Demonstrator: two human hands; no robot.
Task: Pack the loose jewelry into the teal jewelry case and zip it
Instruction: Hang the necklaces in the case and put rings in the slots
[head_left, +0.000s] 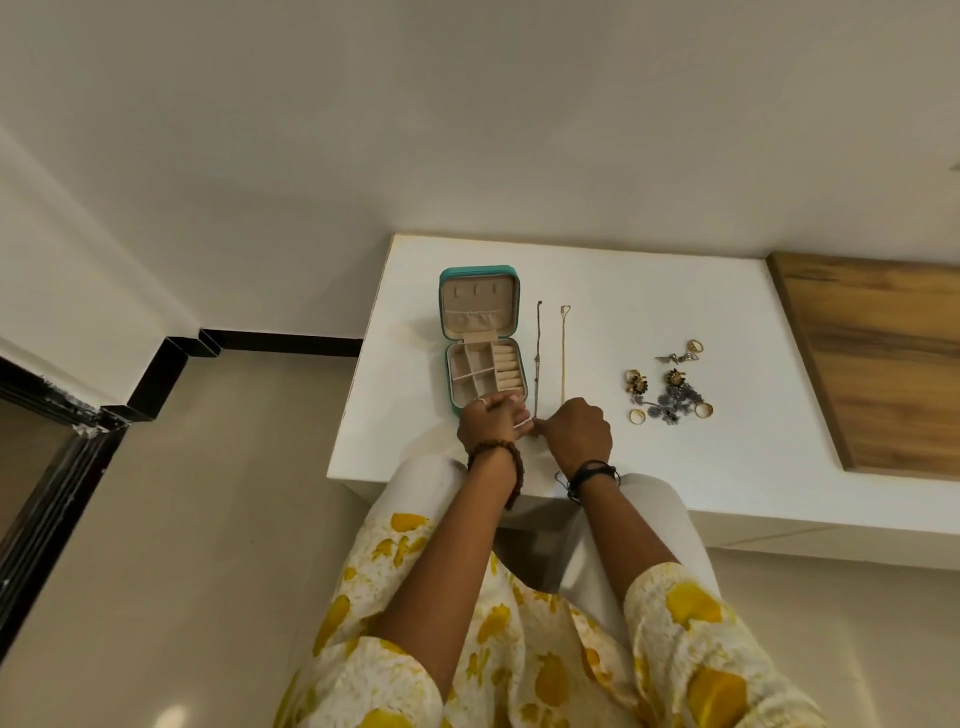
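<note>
— What sits at the far right?
— A wooden panel (878, 364) on the white tabletop (727, 467).
— And left?
— Beige floor (208, 493), black skirting (280, 344) along the white wall (363, 130).

**A white room, a white counter**

Plain white walls (467, 130) meet a glossy beige tiled floor (218, 493) along a black skirting (280, 344). A white tabletop (675, 322) adjoins a wood-grain panel (878, 364); the dark frame (47, 493) at left is possibly a doorway.

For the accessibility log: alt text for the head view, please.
Both hands, left and right, meet at the near end of a dark chain on a white table, beside an open, empty teal jewelry case. A gold chain and a cluster of rings and earrings lie to the right.
</note>
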